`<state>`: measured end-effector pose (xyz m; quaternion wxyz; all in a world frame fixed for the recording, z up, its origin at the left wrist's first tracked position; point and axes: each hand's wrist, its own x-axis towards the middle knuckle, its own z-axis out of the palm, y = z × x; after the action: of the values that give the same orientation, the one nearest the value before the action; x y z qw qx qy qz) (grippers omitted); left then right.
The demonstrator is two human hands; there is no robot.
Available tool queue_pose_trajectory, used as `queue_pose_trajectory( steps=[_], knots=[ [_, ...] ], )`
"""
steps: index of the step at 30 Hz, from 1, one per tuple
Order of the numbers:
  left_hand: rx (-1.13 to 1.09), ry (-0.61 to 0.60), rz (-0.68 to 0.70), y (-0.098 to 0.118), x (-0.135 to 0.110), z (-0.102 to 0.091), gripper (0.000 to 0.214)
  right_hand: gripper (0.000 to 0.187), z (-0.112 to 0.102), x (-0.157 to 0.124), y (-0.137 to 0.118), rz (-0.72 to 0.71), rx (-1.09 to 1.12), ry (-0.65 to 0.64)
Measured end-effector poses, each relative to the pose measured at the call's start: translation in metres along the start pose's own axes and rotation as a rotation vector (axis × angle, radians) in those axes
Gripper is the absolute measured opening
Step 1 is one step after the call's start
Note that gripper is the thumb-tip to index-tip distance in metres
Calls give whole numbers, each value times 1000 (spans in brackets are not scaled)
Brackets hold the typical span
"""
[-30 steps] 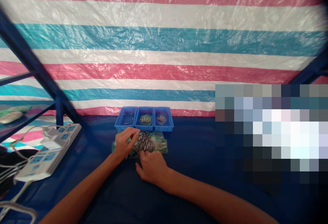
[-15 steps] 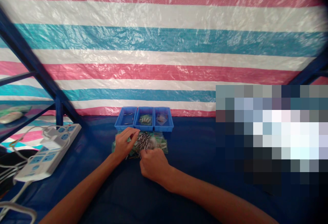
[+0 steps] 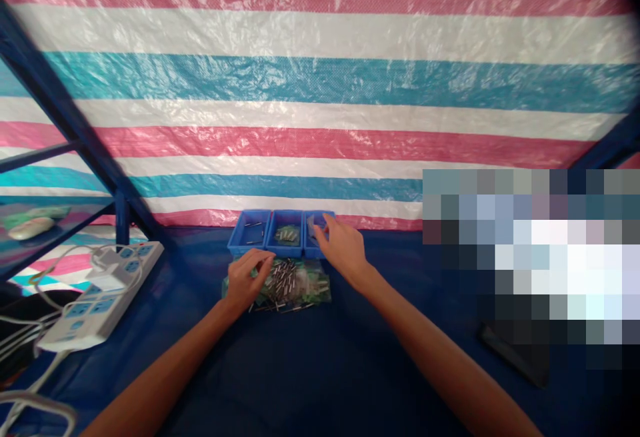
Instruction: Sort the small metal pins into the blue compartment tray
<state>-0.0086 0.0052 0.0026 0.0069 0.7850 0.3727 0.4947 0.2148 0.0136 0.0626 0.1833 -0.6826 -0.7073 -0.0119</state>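
A pile of small metal pins and green parts (image 3: 293, 282) lies on the dark blue table. Behind it stand three small blue bins: the left bin (image 3: 249, 231) holds a few pins, the middle bin (image 3: 287, 233) green parts, the right bin (image 3: 315, 224) small pieces. My left hand (image 3: 245, 281) rests on the left side of the pile, fingers curled over the pins. My right hand (image 3: 343, 245) is stretched forward over the right bin, fingers at its rim; whether it holds a piece I cannot tell.
A white power strip (image 3: 95, 295) with cables lies at the left. A blue metal frame post (image 3: 119, 214) rises behind it. A striped plastic sheet (image 3: 320, 90) forms the back wall. A dark flat object (image 3: 510, 355) lies at the right, below a blurred patch.
My right hand left the near edge of the pile and moved forward and right to the right bin. My left hand stayed on the pile.
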Motion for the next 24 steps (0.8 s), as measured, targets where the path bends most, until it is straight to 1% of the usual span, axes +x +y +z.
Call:
queue_pose_trajectory(
  steps=[2,3,4,5,7,8,10,12,15,19,21,24],
  knots=[
    [-2,7,-6,-1,0,0,13,37,0,0,4,-6,-28,-5],
    [-4,9,-9,-2,-1,1,13,33,-2,-3,4,-47,-23,-24],
    [-6,8,-12,-2,-1,1,14,26,-4,-7,3,-120,-5,-71],
    [-7,4,-13,-2,-1,1,14,21,-6,-12,2,-224,20,-149],
    [-4,-4,-11,-2,-1,1,14,15,-11,-23,-4,-432,51,-335],
    [-2,-6,-8,-1,-1,1,14,16,-12,-28,-8,-496,45,-402],
    [0,-8,-4,-2,-2,1,15,22,-11,-37,-16,-600,17,-465],
    [1,-9,-2,-2,-2,1,15,24,-4,-45,-23,-654,-35,-532],
    [1,-11,5,-4,-2,2,13,27,11,-53,-32,-714,-55,-567],
    [13,-13,20,-4,-2,1,14,21,30,-60,-37,-735,-69,-544],
    [20,-16,26,-3,-1,1,15,19,35,-62,-37,-746,-70,-535],
    [24,-15,31,-2,-1,0,16,16,36,-61,-37,-754,-68,-524]
  ],
)
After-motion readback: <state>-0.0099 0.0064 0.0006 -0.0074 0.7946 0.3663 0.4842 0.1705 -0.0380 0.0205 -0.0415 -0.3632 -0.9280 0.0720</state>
